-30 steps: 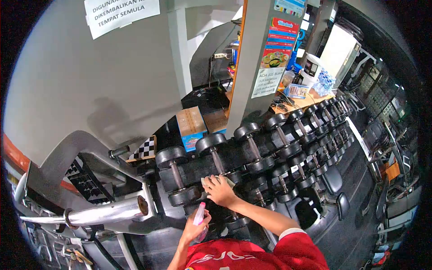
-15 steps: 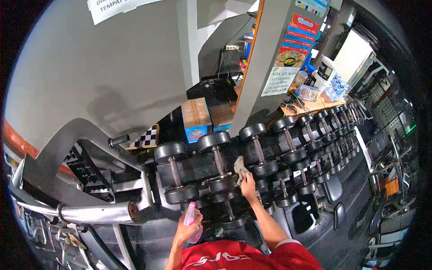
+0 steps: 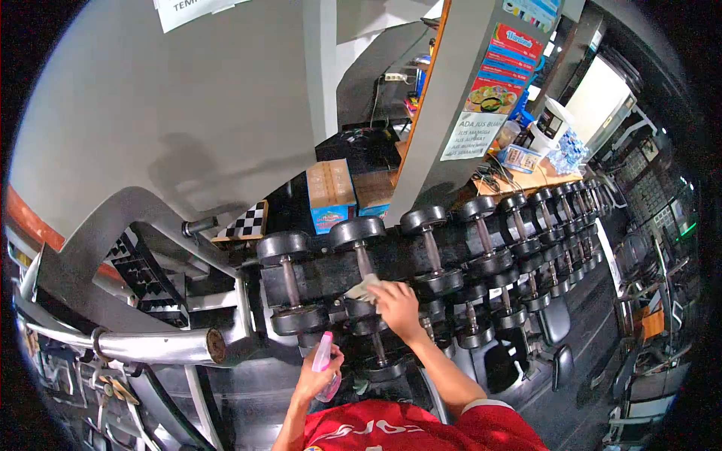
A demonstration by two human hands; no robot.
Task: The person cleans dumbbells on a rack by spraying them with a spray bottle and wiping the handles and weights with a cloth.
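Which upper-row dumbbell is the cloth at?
The second dumbbell from the left: it alone has its near end partly covered by the cloth in the right hand.

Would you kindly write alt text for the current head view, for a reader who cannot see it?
A right hand holds a cloth at the near end of a dumbbell, while the left hand grips a spray bottle. More dumbbells stretch away to the right in two rows, with a pillar bearing posters behind.
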